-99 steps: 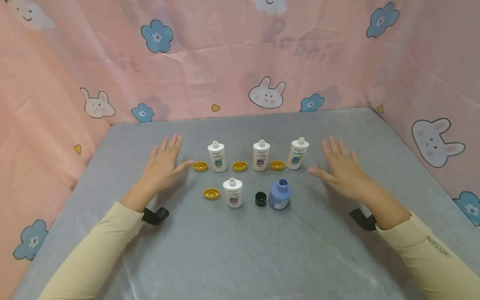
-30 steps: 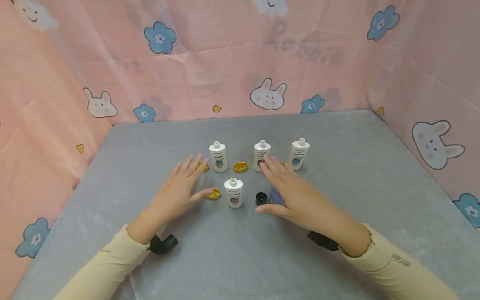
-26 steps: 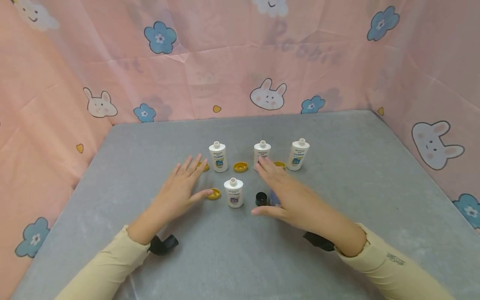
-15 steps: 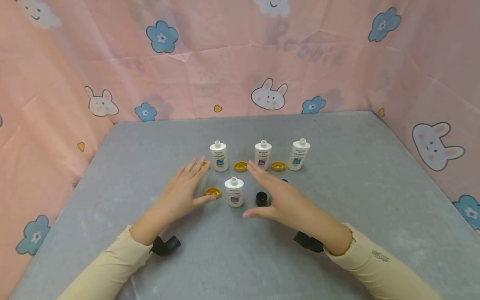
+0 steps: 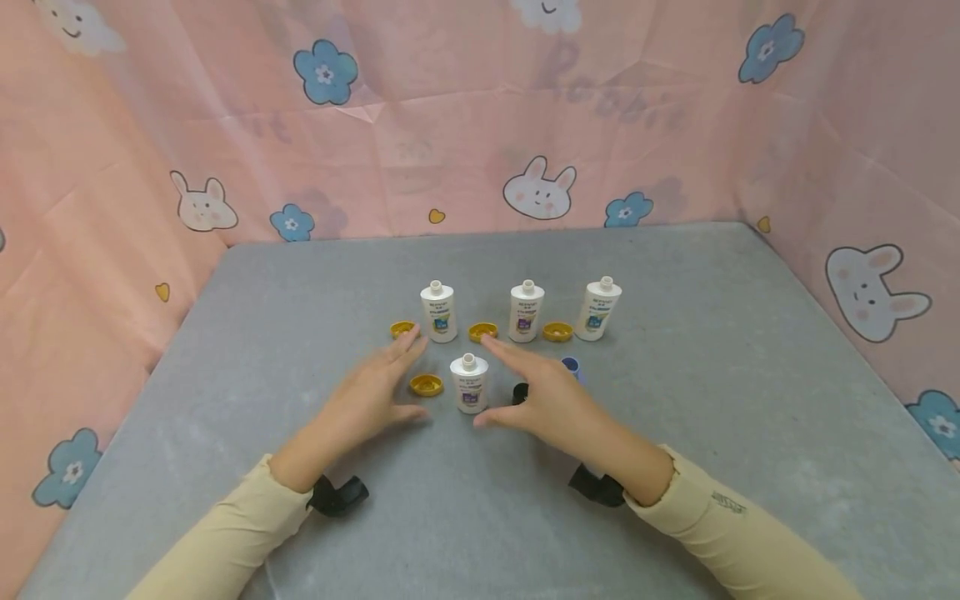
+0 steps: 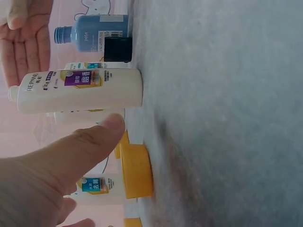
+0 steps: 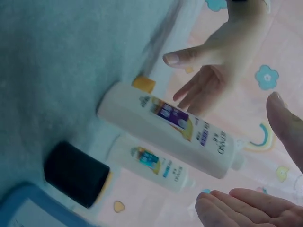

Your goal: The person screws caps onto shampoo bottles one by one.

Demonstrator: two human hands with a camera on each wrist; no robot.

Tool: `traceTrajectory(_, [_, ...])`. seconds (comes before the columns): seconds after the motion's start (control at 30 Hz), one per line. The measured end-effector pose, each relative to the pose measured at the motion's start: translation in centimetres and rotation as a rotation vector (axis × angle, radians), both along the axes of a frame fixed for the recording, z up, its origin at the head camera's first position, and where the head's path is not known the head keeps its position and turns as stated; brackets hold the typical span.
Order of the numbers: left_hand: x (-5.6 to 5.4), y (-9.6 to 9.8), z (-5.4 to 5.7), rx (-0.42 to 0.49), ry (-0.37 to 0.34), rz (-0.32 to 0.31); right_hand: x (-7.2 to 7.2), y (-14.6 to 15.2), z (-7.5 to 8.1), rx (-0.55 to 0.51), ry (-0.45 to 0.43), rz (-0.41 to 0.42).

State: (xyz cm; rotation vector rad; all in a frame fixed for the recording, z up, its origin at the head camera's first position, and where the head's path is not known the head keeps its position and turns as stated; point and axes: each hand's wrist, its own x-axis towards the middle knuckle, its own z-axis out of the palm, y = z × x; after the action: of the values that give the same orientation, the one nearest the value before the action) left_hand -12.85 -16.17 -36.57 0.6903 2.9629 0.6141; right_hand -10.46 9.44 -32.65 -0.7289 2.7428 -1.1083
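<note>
In the head view a white shampoo bottle without its cap stands upright in the front row, between the two hands. My left hand is to its left, behind and around a gold cap, thumb and fingers apart and holding nothing. From the right my right hand reaches toward the same bottle, thumb and fingers spread, with a gap to the bottle in the right wrist view. Beneath it the black cap and the blue bottle are partly hidden. The left wrist view shows the blue bottle upright beside the black cap.
Behind stand three more uncapped white bottles in a row. Gold caps lie beside them. The grey tabletop meets a pink printed curtain at the back and sides.
Both hands have moved inward from the sides toward the front white bottle; the right hand has travelled farther left, passing over the blue bottle. Bottles and caps stay in place.
</note>
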Motion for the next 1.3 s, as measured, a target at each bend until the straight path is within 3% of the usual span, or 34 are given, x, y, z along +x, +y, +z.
traceTrajectory(0.17, [0.2,0.2,-0.1,0.061,-0.056,0.044,-0.2,-0.4,-0.6,-0.074,-0.073,-0.024])
traceTrajectory(0.33, [0.1,0.5,-0.4,0.109,-0.091,0.092,-0.4,-0.8,-0.8,-0.094,-0.089,-0.043])
traceTrajectory(0.53, [-0.4,0.4,-1.0,0.258,-0.184,0.174,-0.7,-1.4,-1.2,-0.104,-0.171,-0.087])
traceTrajectory(0.8, [-0.9,0.2,-1.7,0.404,-0.27,0.192,-1.0,-1.6,-1.8,-0.156,-0.234,-0.123])
traceTrajectory(1.3, [-1.2,0.4,-2.3,0.43,-0.296,0.198,-1.8,-2.3,-3.2,-0.321,-0.294,-0.119])
